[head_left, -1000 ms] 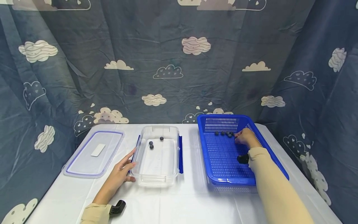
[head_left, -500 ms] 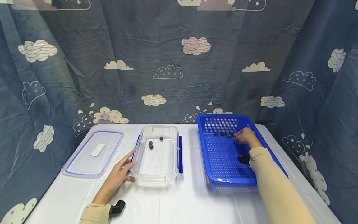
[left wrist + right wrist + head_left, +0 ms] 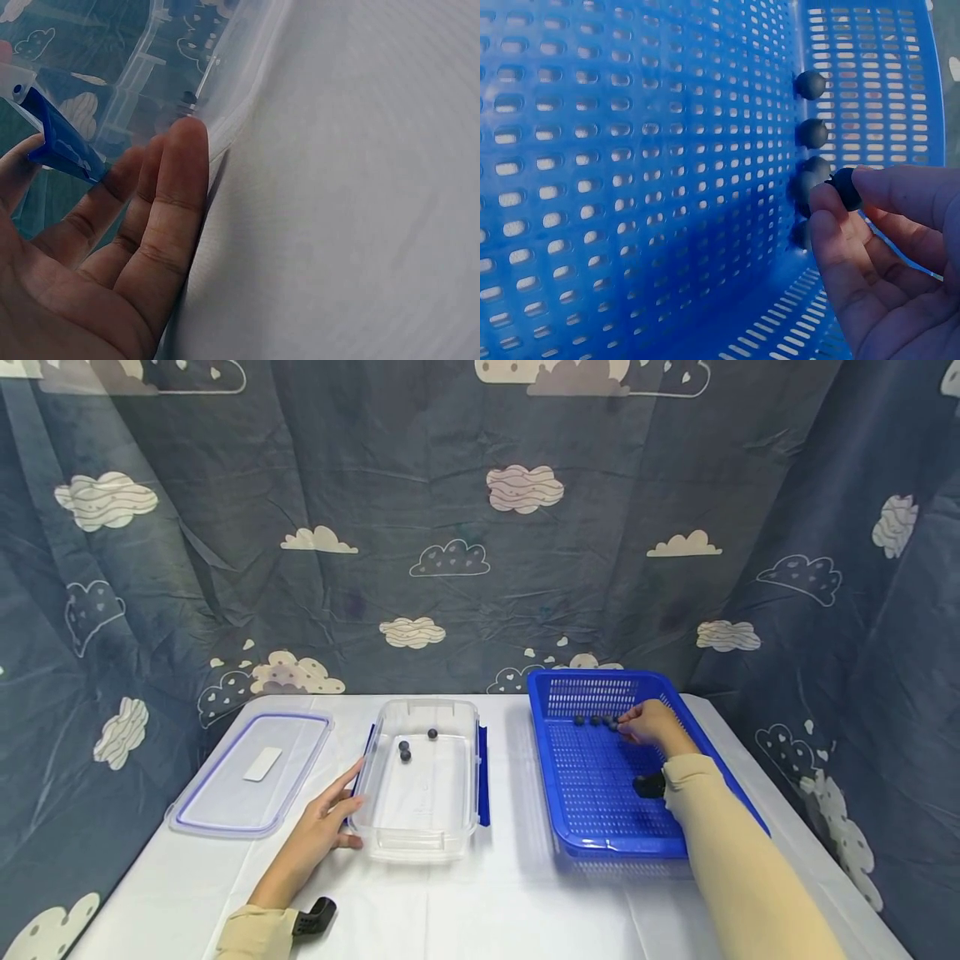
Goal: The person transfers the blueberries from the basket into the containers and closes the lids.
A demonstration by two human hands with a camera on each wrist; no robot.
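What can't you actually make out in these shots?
- Head view: whether the right hand holds a blueberry; its fingers hide it.
- Right wrist view: how many blueberries lie behind the fingertips.
- Left wrist view: the clear container's inside, blurred through its wall.

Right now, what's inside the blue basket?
Small dark berries lie along the far wall of the blue basket. The right hand pinches one berry; it may hide more.
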